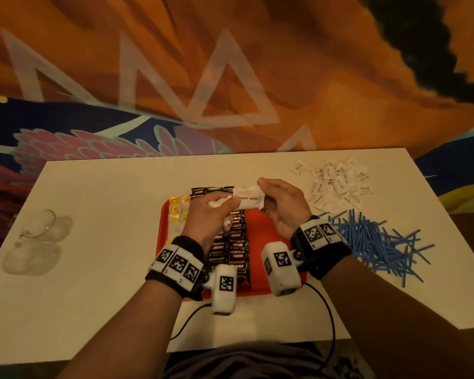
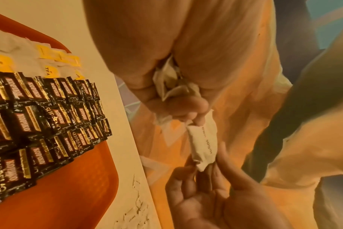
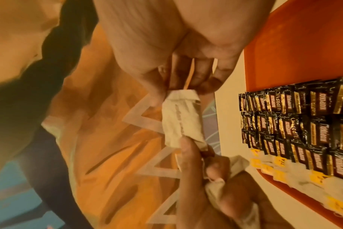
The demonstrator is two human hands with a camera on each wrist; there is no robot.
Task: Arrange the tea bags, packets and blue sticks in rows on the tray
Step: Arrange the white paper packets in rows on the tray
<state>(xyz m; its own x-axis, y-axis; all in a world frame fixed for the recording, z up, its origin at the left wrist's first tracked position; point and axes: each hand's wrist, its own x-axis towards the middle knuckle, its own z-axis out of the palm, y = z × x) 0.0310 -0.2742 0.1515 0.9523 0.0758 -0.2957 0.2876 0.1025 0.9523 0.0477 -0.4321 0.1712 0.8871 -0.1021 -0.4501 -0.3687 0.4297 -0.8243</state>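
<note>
White table [image 1: 93, 269] under everything; clear glass cups [image 1: 37, 236] at its left side; black cable [image 1: 326, 310] over near edge; orange-blue patterned floor [image 1: 230, 77] behind.

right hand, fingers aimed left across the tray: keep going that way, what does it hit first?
Probably the left hand. The right hand pinches one end of the brown sugar packet; the left grips the other end plus more packets. Depth looks matched.
</note>
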